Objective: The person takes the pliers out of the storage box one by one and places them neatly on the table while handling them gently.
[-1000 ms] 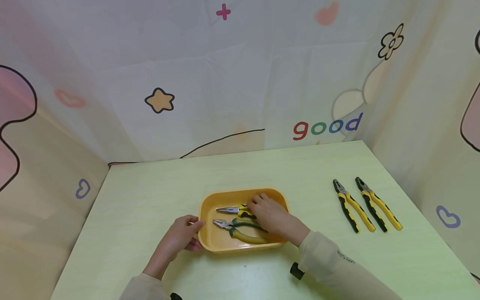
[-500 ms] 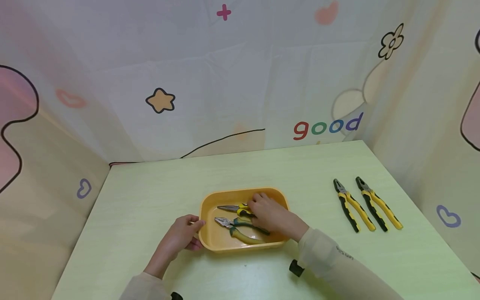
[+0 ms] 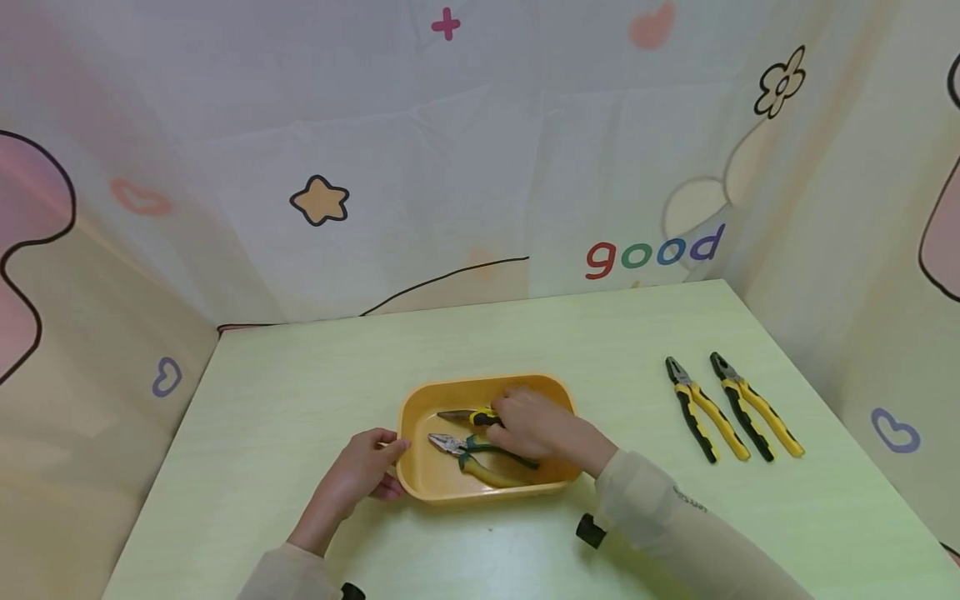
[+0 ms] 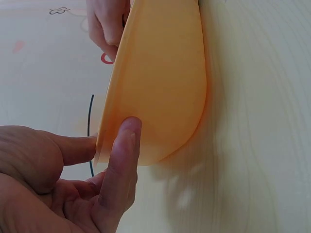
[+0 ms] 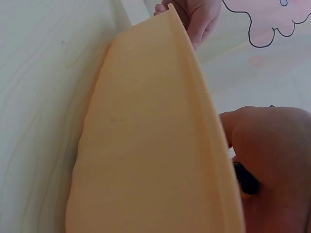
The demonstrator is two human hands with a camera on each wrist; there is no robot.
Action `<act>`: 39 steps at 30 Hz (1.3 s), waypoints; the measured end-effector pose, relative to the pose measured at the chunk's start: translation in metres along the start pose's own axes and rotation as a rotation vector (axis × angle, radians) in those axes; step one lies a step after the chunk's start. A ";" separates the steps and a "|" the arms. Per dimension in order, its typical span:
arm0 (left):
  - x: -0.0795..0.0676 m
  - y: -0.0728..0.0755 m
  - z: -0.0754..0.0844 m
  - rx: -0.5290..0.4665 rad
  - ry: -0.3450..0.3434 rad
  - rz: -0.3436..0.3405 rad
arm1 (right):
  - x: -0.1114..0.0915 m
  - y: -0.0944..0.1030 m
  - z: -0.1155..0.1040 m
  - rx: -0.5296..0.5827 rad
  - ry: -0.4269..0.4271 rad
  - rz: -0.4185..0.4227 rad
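A yellow plastic tray (image 3: 420,477) sits on the table, and my left hand (image 3: 364,467) pinches its left rim. In the left wrist view the thumb is at the rim and the fingers (image 4: 122,160) press the outer wall. Inside the tray, my right hand (image 3: 536,423) grips the yellow-and-black handles of long-nose pliers (image 3: 486,417), whose jaws point left. Its palm hides the handle ends. Combination pliers (image 3: 480,457) with green-and-yellow handles lie in the tray just in front. In the right wrist view the tray wall covers most of that hand's fingers.
Two more pliers with yellow-and-black handles, the left pair (image 3: 705,408) and the right pair (image 3: 756,407), lie side by side at the table's right. A printed curtain (image 3: 450,167) stands behind the pale green table (image 3: 300,367).
The long-nose pliers have turned within my right hand and shifted slightly right, and its thumb now lies over their handles. The green-handled pliers moved a little. My left hand stays put.
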State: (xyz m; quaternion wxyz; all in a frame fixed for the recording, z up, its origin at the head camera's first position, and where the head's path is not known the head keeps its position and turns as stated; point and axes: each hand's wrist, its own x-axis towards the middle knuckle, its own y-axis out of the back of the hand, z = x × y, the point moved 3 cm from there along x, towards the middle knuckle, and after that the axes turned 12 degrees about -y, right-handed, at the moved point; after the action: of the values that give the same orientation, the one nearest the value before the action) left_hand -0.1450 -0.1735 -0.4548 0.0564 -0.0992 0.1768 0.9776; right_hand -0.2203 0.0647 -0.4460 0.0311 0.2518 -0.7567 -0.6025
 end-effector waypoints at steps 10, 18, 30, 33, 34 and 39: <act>0.000 0.000 -0.001 -0.003 0.003 0.001 | -0.004 0.001 -0.009 0.113 -0.078 -0.075; 0.001 0.000 -0.001 -0.001 0.000 0.003 | -0.007 0.001 -0.014 0.180 -0.100 -0.095; 0.000 -0.001 -0.002 -0.003 0.002 0.006 | -0.011 0.000 -0.010 0.385 -0.127 -0.090; 0.000 -0.001 -0.001 -0.005 0.001 0.007 | -0.014 0.002 -0.009 0.410 -0.121 -0.094; 0.000 -0.001 -0.001 -0.006 0.000 0.008 | -0.015 0.003 -0.010 0.413 -0.115 -0.091; -0.001 -0.002 0.000 -0.014 -0.004 0.008 | -0.022 0.008 -0.011 0.453 -0.101 -0.091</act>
State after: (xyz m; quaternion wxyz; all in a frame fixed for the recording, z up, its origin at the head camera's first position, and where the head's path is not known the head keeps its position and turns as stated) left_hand -0.1442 -0.1718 -0.4550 0.0521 -0.0967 0.1702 0.9793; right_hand -0.2003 0.0650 -0.4296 -0.0911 0.2559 -0.8610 -0.4301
